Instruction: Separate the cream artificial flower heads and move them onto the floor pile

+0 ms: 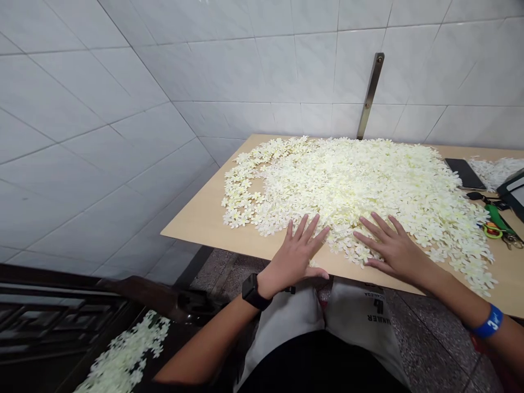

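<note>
A wide, loose heap of pale yellow-white artificial flowers [360,174] covers much of the tan tabletop [200,218]. My left hand [298,251], with a black watch on its wrist, rests palm down at the near edge of the table. Its fingers are spread, and their tips meet the front of the heap. To its right, my right hand [391,248] also lies flat with fingers apart, over the near flowers. A blue band [489,322] circles that forearm. Neither hand grips anything; what lies under the palms is hidden.
On the right stand a dark phone [465,173], a small white pile [497,172], keys with a green holder [496,218] and a dark device [514,191]. More flowers [126,352] lie low on the left, beside dark wooden furniture [53,322]. Tiled walls [245,71] close off the back and left.
</note>
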Tool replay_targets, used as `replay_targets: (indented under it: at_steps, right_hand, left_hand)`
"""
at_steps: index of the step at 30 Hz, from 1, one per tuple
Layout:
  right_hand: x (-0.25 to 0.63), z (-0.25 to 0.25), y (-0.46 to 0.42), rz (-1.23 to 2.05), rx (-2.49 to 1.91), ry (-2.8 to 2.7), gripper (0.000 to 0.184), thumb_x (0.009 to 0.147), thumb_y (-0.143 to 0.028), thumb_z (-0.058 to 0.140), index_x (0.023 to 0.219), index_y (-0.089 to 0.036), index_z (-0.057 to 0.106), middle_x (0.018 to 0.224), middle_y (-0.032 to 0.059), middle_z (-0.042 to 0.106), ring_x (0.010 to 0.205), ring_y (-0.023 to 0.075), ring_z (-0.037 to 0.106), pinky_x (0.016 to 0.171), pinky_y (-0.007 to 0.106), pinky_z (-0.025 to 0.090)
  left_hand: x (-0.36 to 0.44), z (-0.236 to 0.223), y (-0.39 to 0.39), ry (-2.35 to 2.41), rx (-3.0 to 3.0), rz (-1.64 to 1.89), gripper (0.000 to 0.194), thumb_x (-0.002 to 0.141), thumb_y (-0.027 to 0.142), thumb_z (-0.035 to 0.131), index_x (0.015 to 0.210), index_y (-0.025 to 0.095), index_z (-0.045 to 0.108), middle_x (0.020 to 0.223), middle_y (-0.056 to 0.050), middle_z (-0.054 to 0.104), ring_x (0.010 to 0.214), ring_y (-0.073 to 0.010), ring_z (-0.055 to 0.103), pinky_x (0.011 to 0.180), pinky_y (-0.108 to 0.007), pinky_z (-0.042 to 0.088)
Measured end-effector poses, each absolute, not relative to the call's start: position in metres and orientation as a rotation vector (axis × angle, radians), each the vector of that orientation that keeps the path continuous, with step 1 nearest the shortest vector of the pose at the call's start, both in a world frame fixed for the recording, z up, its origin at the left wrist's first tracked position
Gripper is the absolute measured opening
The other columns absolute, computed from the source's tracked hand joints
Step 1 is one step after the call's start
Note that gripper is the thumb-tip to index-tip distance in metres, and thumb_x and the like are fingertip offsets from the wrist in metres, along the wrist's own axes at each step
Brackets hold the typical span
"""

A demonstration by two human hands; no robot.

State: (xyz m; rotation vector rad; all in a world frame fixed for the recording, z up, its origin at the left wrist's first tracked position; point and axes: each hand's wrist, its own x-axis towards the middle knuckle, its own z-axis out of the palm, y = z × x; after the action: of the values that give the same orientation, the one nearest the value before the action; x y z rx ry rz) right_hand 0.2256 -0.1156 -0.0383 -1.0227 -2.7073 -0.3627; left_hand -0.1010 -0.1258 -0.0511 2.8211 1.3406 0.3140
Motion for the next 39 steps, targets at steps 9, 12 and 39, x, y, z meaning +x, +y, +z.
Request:
replay_targets:
  at_steps: [9, 12, 39]
  right_hand:
    - [0.228, -0.042, -0.067, -0.47, -1.052, -2.593, 0.081, 0.099, -0.062, 0.048, 0.163, -0.041, 0.004, 0.171, 0.004, 0.019, 0.158, 0.0373, 0.02, 0.121, 0.067, 0.021]
    - [0.234, -0.04, -0.063, -0.461, -1.028, -2.601, 0.08, 0.098, -0.065, 0.045, 0.163, -0.042, 0.004, 0.171, 0.0035, 0.016, 0.158, 0.0379, 0.019, 0.121, 0.068, 0.019]
    - [0.23, 0.01, -0.087, -0.693, -0.775, -2.045, 0.059, 0.094, -0.037, 0.064, 0.149, -0.026, 0.049, 0.123, 0.0105, 0.074, 0.11, 0.034, 0.071, 0.105, 0.053, 0.041]
  left_hand:
    - [-0.091, -0.036, -0.076, 1.394, 2.827, 0.378, 0.109, 0.081, 0.084, 0.042, 0.165, 0.026, 0.004, 0.172, -0.016, 0.002, 0.16, -0.0419, -0.001, 0.124, -0.072, 0.01]
    - [-0.089, -0.035, -0.064, 1.352, 2.878, 0.421, 0.112, 0.079, 0.085, 0.043, 0.165, 0.025, 0.005, 0.172, -0.015, 0.003, 0.16, -0.0404, -0.001, 0.125, -0.07, 0.009]
    - [-0.184, 0.005, -0.063, 2.242, 2.205, 0.819, 0.044, 0.105, 0.039, 0.035, 0.133, 0.02, 0.063, 0.141, -0.01, 0.063, 0.135, -0.0291, 0.052, 0.119, -0.053, 0.035]
